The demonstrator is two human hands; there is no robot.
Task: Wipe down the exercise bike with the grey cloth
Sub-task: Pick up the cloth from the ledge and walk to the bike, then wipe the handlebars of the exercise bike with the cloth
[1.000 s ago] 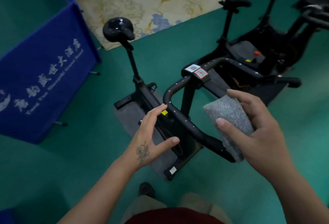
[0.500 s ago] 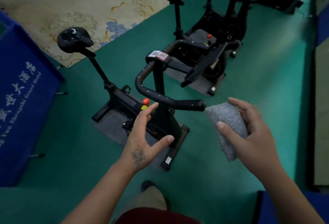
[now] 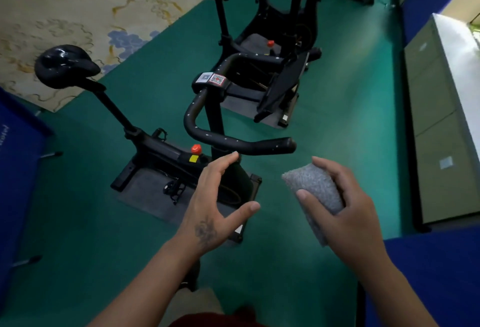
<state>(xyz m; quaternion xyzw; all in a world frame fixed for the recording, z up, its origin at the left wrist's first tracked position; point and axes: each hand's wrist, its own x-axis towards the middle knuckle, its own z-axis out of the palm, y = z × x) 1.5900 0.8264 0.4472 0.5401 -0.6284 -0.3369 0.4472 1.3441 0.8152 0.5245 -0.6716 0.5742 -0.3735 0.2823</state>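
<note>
Our right hand [image 3: 348, 207] grips the cloth [image 3: 315, 191]; our left hand [image 3: 215, 202], fingers spread and empty, hovers just below the bike's handlebar [image 3: 233, 142].

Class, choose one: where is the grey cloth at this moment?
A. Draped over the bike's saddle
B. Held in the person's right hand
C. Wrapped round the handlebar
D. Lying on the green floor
B: the right hand grips the grey cloth, clear of the handlebar.

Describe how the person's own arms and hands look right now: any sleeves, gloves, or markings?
Both forearms are bare, with no sleeves, gloves, watch or rings visible. The left hand has a dark, flower-like tattoo on its back near the wrist. The right hand shows no markings.
</note>
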